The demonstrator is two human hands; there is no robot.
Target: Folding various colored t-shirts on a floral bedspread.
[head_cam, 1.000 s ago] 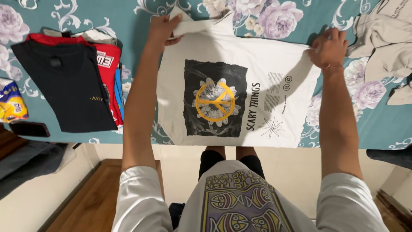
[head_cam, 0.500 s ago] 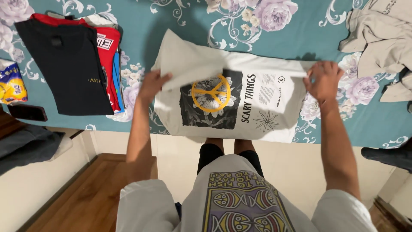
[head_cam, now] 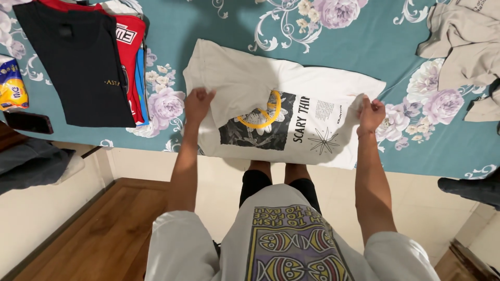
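Note:
A white T-shirt (head_cam: 312, 99) with a black flower print and a yellow circle symbol lies on the teal floral bedsheet (head_cam: 333, 41). Its far edge is folded over toward me and covers part of the print. My left hand (head_cam: 198, 103) pinches the folded edge on the left side. My right hand (head_cam: 371, 113) grips the same edge on the right side. Both arms reach forward over the bed's near edge.
A stack of folded shirts, black (head_cam: 78, 62) on top with red (head_cam: 130, 57) under it, lies at the left. A yellow packet (head_cam: 11, 86) and a dark phone (head_cam: 28, 122) sit at the far left. Beige clothes (head_cam: 463, 47) lie at the right. Wooden floor (head_cam: 99, 239) is below.
Both hands pulled the shirt's far edge toward me, folding it over the print. The fold now covers more of the graphic than before.

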